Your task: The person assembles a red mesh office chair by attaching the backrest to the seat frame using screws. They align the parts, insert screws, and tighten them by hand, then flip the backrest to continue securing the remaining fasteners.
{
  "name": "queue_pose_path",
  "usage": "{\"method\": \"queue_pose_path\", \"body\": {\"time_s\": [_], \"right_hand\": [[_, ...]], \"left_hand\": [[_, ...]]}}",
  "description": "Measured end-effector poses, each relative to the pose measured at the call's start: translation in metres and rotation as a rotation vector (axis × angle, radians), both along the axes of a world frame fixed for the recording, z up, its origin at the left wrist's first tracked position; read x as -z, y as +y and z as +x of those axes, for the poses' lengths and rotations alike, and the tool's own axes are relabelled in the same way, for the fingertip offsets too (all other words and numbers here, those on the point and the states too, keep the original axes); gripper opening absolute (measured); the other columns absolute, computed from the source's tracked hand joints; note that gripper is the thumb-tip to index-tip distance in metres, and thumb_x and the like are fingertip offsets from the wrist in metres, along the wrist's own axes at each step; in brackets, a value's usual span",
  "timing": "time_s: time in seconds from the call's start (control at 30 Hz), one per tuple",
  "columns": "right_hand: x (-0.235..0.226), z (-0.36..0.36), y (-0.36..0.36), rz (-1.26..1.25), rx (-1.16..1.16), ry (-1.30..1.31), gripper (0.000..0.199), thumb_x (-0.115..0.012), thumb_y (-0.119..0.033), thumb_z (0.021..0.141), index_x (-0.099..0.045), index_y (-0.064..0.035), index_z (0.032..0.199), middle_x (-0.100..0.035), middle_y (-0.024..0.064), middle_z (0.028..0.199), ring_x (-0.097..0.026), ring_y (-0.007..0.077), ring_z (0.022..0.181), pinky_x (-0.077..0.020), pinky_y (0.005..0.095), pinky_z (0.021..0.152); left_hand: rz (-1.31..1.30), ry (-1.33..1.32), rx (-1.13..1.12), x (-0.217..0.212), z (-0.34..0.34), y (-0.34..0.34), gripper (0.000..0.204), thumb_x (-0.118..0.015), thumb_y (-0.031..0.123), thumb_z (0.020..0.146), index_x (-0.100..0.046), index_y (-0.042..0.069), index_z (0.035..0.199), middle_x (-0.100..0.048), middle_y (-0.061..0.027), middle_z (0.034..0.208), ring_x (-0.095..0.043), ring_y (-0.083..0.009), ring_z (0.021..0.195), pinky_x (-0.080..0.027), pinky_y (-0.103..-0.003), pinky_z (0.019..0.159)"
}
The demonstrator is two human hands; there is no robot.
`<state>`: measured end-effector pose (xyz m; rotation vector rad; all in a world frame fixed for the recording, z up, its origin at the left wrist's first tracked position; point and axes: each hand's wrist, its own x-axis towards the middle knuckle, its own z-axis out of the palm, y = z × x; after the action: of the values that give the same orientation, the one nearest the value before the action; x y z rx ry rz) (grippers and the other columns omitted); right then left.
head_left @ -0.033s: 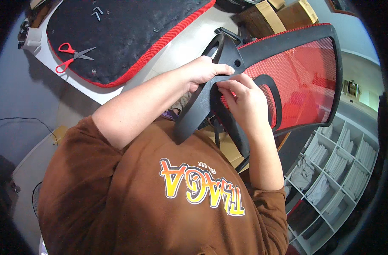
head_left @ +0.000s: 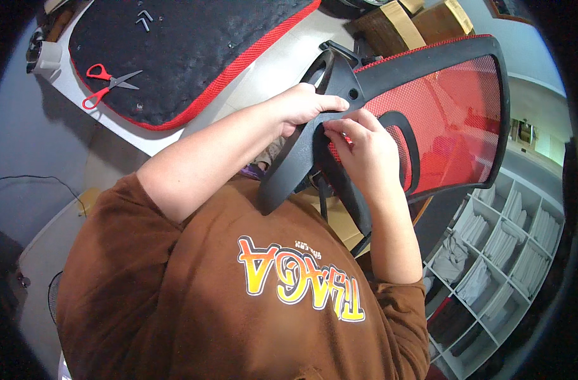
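A black chair armrest (head_left: 285,171), shaped like a loop, slants in front of my chest. My left hand (head_left: 301,107) is closed around its upper part, thumb lying along the flat end beside a round hole. Just right of it, my right hand (head_left: 368,149) pinches with thumb and fingertips close against the armrest; whatever sits between those fingertips is hidden. Behind both hands stretches the chair backrest (head_left: 447,107), red mesh in a black frame, with a curved black lumbar support (head_left: 408,152).
On a white table (head_left: 151,140) at the upper left lies a chair seat (head_left: 194,63), black underside up with red edging. It bears red-handled scissors (head_left: 102,87) and hex keys (head_left: 143,24). Cardboard boxes (head_left: 390,31) stand far back; a white cubby shelf (head_left: 498,253) is at the right.
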<state>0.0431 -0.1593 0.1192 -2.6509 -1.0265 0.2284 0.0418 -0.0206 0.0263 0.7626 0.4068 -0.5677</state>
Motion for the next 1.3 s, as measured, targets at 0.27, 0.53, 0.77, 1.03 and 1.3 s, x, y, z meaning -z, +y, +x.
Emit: {"method": "queue_pose_path", "body": {"time_s": [0.27, 0.53, 0.77, 1.03, 1.3], "right_hand": [[0.002, -0.003, 0.004, -0.016, 0.142, 0.036, 0.017, -0.072, -0.022, 0.072, -0.067, -0.0078, 0.081, -0.055, 0.0069, 0.074, -0.058, 0.0215, 0.064, -0.0472, 0.0314, 0.059], [0.01, -0.002, -0.002, -0.052, 0.149, 0.078, 0.02, -0.068, -0.032, 0.076, -0.063, -0.0134, 0.082, -0.057, 0.0044, 0.079, -0.062, 0.0234, 0.068, -0.05, 0.0335, 0.058], [-0.001, 0.008, -0.019, -0.17, 0.337, -0.046, 0.027, -0.066, -0.033, 0.079, -0.061, -0.0114, 0.094, -0.057, 0.0088, 0.083, -0.062, 0.0266, 0.078, -0.0508, 0.0364, 0.065], [0.016, 0.008, -0.02, -0.388, 0.31, -0.115, 0.02, -0.06, -0.028, 0.081, -0.065, -0.0109, 0.091, -0.055, 0.0113, 0.092, -0.062, 0.0292, 0.079, -0.0519, 0.0393, 0.07], [0.016, 0.026, -0.03, 0.38, 0.494, 0.24, 0.013, -0.063, -0.012, 0.08, -0.055, -0.0015, 0.079, -0.057, 0.0049, 0.068, -0.052, 0.0112, 0.062, -0.0429, 0.026, 0.058]], "left_hand": [[0.005, -0.016, 0.026, 0.001, 0.002, 0.002, 0.026, -0.069, 0.018, 0.077, -0.062, -0.001, 0.093, -0.064, -0.0112, 0.081, -0.063, -0.0168, 0.067, -0.053, -0.033, 0.056], [-0.016, 0.02, 0.015, -0.003, 0.002, 0.001, 0.023, -0.069, 0.017, 0.077, -0.062, -0.001, 0.09, -0.064, -0.0109, 0.079, -0.062, -0.0155, 0.063, -0.052, -0.031, 0.053], [0.04, 0.012, 0.016, 0.004, 0.003, 0.001, 0.023, -0.07, 0.018, 0.077, -0.062, -0.001, 0.086, -0.063, -0.0076, 0.073, -0.059, -0.0131, 0.057, -0.051, -0.03, 0.051], [-0.001, 0.023, 0.007, 0.0, 0.003, -0.001, 0.022, -0.069, 0.017, 0.078, -0.062, -0.001, 0.089, -0.063, -0.0076, 0.073, -0.06, -0.0136, 0.057, -0.052, -0.03, 0.052], [-0.001, 0.029, 0.016, -0.001, 0.002, 0.003, 0.021, -0.069, 0.017, 0.078, -0.062, 0.0, 0.087, -0.062, -0.0068, 0.071, -0.06, -0.0135, 0.056, -0.051, -0.03, 0.05]]}}
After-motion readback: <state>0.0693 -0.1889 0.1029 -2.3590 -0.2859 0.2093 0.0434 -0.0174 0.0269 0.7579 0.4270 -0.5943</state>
